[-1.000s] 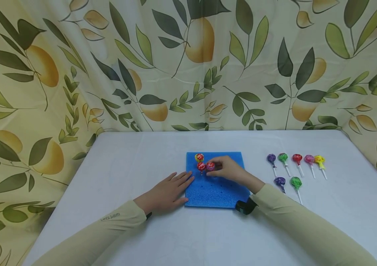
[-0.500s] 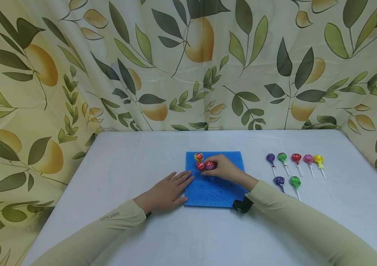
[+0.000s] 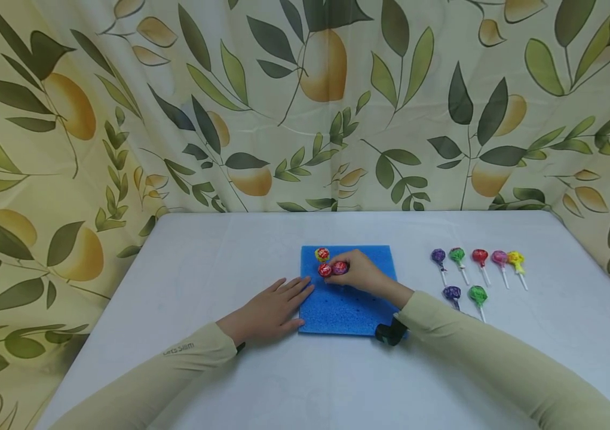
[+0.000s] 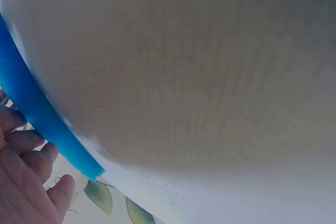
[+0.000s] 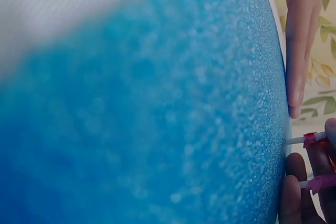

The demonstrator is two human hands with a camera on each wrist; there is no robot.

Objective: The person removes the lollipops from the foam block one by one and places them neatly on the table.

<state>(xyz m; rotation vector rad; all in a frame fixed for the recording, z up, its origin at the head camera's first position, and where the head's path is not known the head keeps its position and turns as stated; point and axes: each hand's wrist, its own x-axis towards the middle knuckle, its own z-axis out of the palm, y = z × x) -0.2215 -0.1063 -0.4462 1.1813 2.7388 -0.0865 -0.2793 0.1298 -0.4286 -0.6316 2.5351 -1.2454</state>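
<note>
A blue foam sheet [image 3: 355, 310] lies on the table. Along its left edge my left hand [image 3: 268, 310] rests flat with fingers spread, fingertips touching the foam. Three wrapped lollipops stand in the foam near its upper left: a yellow-and-red one [image 3: 322, 255], a red one [image 3: 324, 270] and a pink-purple one [image 3: 340, 267]. My right hand [image 3: 366, 273] reaches in from the right, its curled fingers around the pink-purple lollipop and its fingertips pinching the red one. In the right wrist view, white sticks below the red wrapper [image 5: 311, 139] and pink wrapper [image 5: 321, 183] meet the foam.
To the right, several lollipops lie in two rows on the white table [image 3: 218, 251], among them a purple one [image 3: 438, 256], a red one [image 3: 480, 257] and a green one [image 3: 478, 295]. Behind the table hangs a leaf-patterned curtain [image 3: 305, 149].
My right hand has shifted slightly left, its fingertips moving from the pink-purple lollipop to the red one, which sits a little lower. My left hand has stayed put.
</note>
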